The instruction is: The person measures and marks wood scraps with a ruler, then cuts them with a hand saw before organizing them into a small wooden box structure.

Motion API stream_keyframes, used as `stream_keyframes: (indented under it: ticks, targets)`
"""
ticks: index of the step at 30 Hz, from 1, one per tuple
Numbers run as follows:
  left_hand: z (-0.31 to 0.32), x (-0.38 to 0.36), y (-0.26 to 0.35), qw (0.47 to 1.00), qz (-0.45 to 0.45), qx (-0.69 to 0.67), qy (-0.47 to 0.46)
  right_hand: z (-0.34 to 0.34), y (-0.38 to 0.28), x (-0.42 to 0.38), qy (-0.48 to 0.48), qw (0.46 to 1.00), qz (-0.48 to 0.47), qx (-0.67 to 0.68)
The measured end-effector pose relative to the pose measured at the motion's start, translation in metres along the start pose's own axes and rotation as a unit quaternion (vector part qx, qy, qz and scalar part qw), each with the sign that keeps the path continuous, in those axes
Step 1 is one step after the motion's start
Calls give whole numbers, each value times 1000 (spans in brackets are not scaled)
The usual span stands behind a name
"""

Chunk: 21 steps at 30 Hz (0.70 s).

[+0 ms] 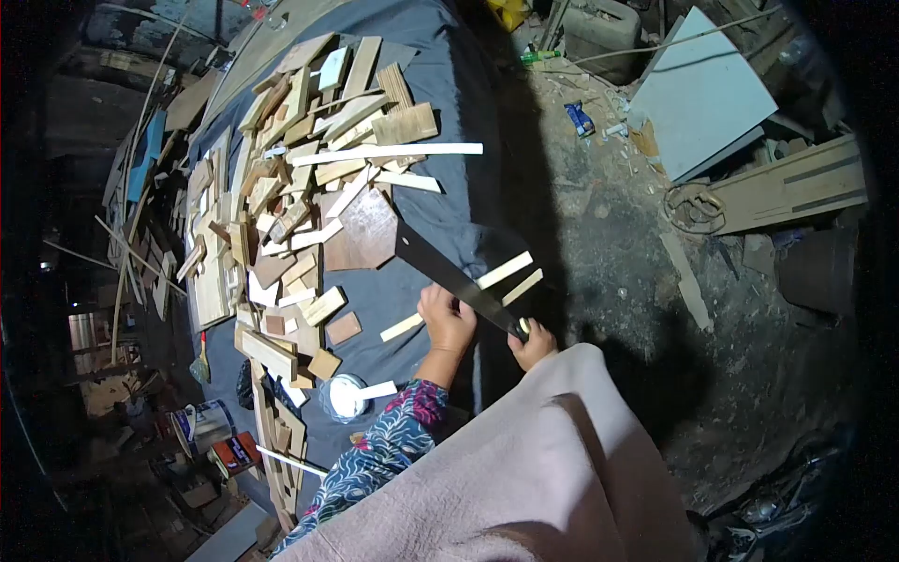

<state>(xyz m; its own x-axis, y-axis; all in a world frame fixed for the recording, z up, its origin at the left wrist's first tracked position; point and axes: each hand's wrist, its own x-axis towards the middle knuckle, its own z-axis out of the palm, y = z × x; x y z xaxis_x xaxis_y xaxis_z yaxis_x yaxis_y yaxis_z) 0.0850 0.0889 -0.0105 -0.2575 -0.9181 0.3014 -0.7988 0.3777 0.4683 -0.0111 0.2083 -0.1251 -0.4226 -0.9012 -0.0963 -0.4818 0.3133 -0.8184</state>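
Note:
My right hand (532, 345) is closed round the handle of a hand saw (449, 274). The dark blade points up and to the left, its tip near a brown board (365, 230). Under the blade lie thin pale wood strips; one strip (506, 270) sticks out past the table edge. My left hand (448, 317) is closed on this strip and presses it on the dark cloth, left of the blade. The strip's other end (401, 327) shows left of my left hand. A second, shorter strip (523, 287) shows right of the blade.
A large pile of wood offcuts (309, 169) covers the cloth-covered table (440, 84). Near my left forearm stands a white round tub (345, 397). Paint cans (201, 424) are at the lower left. Boards (702, 103) and a jerrycan (601, 37) stand on the floor at right.

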Motion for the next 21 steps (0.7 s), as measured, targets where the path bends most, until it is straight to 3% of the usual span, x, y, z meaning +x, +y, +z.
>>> stream_keyframes:
  ticks: [5,11,21]
  targets:
    - [1,-5,-4,1000,10,10,8,-6,-15,25,12,997,-73,32]
    - [1,-7,-7,999,-23,12,-29,-31,-39,19,-37,997,-19,66]
    - [-2,-3,2,1000,-19,4,-16,-36,-53,11,-1,1000,23,-13]
